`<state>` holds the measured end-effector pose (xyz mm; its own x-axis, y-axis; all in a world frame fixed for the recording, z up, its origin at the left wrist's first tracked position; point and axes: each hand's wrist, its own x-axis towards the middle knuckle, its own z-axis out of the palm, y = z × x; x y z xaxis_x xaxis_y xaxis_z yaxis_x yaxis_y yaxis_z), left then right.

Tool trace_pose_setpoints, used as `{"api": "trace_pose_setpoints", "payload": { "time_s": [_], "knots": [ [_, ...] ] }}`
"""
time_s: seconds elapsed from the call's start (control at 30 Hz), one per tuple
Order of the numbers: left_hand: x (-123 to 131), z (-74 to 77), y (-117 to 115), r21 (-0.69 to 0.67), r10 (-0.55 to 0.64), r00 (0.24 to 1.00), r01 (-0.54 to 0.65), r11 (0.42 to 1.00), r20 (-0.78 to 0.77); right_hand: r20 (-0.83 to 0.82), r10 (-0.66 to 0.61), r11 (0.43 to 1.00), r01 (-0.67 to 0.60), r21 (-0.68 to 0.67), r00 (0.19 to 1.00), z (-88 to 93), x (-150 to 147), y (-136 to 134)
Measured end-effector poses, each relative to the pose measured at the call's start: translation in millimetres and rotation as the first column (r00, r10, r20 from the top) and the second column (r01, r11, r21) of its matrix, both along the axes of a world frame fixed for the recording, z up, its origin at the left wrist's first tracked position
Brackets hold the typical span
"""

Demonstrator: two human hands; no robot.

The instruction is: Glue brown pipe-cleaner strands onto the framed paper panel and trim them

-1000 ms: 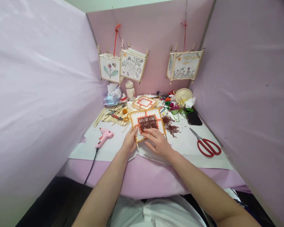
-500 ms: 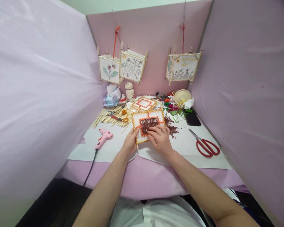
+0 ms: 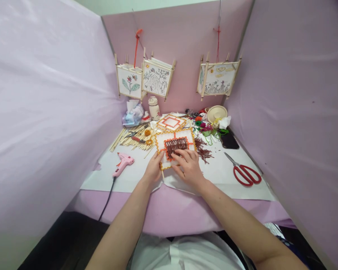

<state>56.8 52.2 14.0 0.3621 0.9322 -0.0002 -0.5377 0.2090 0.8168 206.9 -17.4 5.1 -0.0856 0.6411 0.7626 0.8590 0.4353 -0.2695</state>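
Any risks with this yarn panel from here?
The right hand rests on the brown yarn weave, so its strands might shift out of line. The loose brown yarn beside the panel could snag on it. The pink hot glue gun lies near the left hand; if hot, it might burn on contact, though whether it's on can't be seen.

Booth of 3 panels: left panel [image 3: 45, 112] and right panel [image 3: 293, 112] pale lilac sheeting, slightly creased; back panel [image 3: 186, 33] pink. Pale wall [image 3: 143, 6] above. Lilac tablecloth [image 3: 169, 210] over table edge, dark floor [image 3: 62, 240] below. Paper lanterns [image 3: 216, 78] hang on red cords. Light soft, even.
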Motion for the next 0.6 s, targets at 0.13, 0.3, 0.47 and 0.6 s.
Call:
{"api": "trace_pose_setpoints", "payload": {
  "time_s": [0.13, 0.3, 0.47, 0.6],
  "knots": [
    [-0.2, 1.9, 0.1, -0.009, 0.007, 1.000, -0.007, 1.000, 0.010, -0.059, 0.018, 1.000, -0.019, -0.025, 0.998, 2.0, 0.3, -1.5],
    [-5.8, -0.6, 7.8, -0.164, -0.068, 0.998, 0.070, 0.984, 0.015, -0.330, -0.047, 0.991, 0.085, 0.101, 0.943, 4.2, 16.1, -3.6],
    [-13.7, -6.3, 18.9, -0.276, -0.137, 0.990, 0.128, 0.953, -0.014, -0.762, -0.093, 0.992, 0.122, -0.019, 0.641, 2.3, 50.9, 5.9],
    [-14.6, -3.3, 16.9, -0.292, -0.194, 0.981, 0.183, 0.939, -0.009, -0.954, -0.162, 0.953, -0.212, -0.218, 0.252, -1.6, 66.6, 18.5]
  ]
}}
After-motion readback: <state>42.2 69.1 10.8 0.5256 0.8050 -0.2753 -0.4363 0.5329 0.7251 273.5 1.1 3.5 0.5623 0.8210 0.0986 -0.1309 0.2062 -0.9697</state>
